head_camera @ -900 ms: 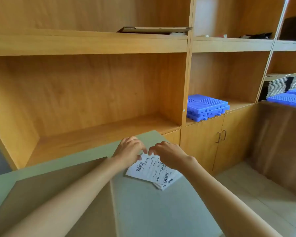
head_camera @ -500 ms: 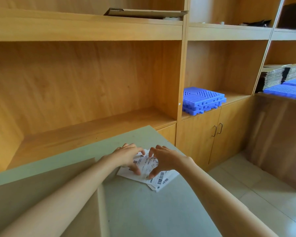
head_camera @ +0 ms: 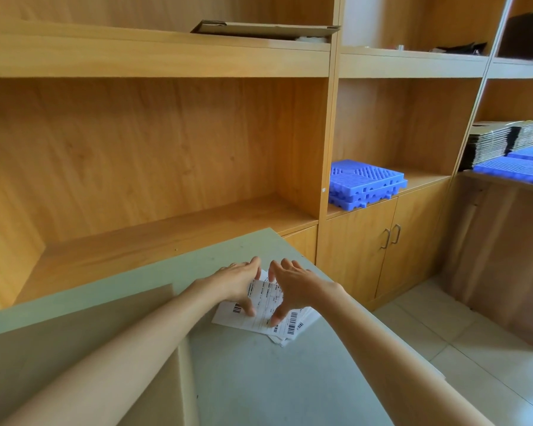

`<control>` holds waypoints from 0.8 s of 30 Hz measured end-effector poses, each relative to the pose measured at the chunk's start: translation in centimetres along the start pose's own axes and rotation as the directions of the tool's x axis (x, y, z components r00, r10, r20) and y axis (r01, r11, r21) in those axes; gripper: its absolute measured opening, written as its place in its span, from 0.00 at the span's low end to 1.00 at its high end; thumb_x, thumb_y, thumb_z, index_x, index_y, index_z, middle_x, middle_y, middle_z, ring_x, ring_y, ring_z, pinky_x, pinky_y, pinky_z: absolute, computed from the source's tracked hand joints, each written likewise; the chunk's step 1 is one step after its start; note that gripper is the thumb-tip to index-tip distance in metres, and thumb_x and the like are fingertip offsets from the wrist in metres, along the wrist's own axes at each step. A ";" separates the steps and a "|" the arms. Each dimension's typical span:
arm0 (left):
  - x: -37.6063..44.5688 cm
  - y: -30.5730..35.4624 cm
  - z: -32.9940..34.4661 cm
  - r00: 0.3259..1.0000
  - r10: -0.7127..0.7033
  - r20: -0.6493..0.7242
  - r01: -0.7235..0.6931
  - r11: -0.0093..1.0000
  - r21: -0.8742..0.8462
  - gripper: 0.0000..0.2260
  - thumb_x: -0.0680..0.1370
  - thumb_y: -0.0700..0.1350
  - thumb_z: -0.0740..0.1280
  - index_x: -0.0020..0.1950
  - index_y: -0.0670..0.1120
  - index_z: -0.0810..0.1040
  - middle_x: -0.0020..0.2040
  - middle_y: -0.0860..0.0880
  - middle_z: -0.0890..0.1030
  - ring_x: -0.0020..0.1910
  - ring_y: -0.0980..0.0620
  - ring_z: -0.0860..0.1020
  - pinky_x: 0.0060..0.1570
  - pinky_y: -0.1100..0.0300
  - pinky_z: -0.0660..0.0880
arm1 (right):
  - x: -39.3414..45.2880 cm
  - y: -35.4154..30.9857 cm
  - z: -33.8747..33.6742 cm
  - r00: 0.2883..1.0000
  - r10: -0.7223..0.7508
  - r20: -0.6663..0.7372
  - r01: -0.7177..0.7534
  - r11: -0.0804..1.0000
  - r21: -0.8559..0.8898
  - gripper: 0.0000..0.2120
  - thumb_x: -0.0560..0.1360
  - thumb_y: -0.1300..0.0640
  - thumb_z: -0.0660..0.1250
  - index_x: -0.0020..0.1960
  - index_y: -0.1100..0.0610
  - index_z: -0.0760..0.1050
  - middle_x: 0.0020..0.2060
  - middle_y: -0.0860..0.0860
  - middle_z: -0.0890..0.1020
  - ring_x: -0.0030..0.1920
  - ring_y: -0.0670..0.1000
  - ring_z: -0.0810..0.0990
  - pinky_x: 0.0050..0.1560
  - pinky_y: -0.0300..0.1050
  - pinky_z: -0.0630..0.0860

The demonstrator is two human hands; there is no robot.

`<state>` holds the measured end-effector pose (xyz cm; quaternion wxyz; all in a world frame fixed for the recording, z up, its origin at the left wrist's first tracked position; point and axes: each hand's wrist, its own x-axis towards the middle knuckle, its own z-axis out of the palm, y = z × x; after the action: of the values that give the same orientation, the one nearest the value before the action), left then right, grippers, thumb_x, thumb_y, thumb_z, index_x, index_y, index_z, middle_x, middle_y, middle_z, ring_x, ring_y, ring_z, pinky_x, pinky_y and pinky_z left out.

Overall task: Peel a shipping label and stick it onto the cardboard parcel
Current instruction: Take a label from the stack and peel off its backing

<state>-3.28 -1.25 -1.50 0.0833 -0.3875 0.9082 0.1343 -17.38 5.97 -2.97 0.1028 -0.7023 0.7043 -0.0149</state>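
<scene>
Both hands (head_camera: pixel 237 282) (head_camera: pixel 296 287) now flatter on labels (head_camera: pixel 266 305)

Single head view — looks forward and down, close over table (head_camera: pixel 259 379), shelving (head_camera: pixel 154 142) beyond.

1. The left hand (head_camera: pixel 235 284) and right hand (head_camera: pixel 293 287) lay spread, fingers extended, on a small stack of shipping labels (head_camera: pixel 266 315).
2. Both thumbs pressed the top sheet.
3. A brown cardboard parcel (head_camera: pixel 74 339) sat under the left forearm.
4. Blue plastic tiles (head_camera: pixel 365 182) rested far beyond the right hand.
</scene>
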 end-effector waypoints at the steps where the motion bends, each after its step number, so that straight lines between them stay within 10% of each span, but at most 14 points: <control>1: -0.3 0.2 0.0 1.000 0.005 -0.019 -0.006 1.000 -0.006 0.27 0.70 0.45 0.77 0.59 0.46 0.64 0.61 0.48 0.75 0.57 0.46 0.73 0.48 0.53 0.70 | -0.2 -0.1 -0.1 1.000 -0.002 -0.005 0.002 1.000 -0.007 0.45 0.60 0.42 0.80 0.69 0.56 0.62 0.61 0.55 0.69 0.61 0.55 0.68 0.62 0.52 0.69; 7: -2.1 0.7 -1.2 0.980 0.037 -0.195 -0.034 0.999 0.016 0.08 0.80 0.39 0.64 0.53 0.49 0.67 0.47 0.48 0.79 0.45 0.47 0.75 0.36 0.54 0.68 | -1.5 -0.8 -1.0 0.997 -0.016 -0.073 0.013 0.999 -0.042 0.44 0.63 0.43 0.79 0.70 0.57 0.62 0.61 0.55 0.71 0.60 0.54 0.68 0.62 0.51 0.70; 24: -12.5 -0.4 -8.0 0.845 0.048 -0.533 -0.068 0.998 -0.018 0.12 0.79 0.34 0.61 0.48 0.52 0.68 0.46 0.53 0.79 0.44 0.52 0.79 0.32 0.59 0.70 | -6.0 -9.6 -9.3 0.875 -0.155 -0.459 0.136 0.988 -0.075 0.23 0.72 0.56 0.74 0.59 0.57 0.64 0.60 0.52 0.77 0.60 0.53 0.74 0.56 0.52 0.75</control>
<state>5.17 4.52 9.24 -0.1826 -0.3835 0.9044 0.0405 -9.50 10.66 8.49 -0.0839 -0.7313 0.6536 -0.1757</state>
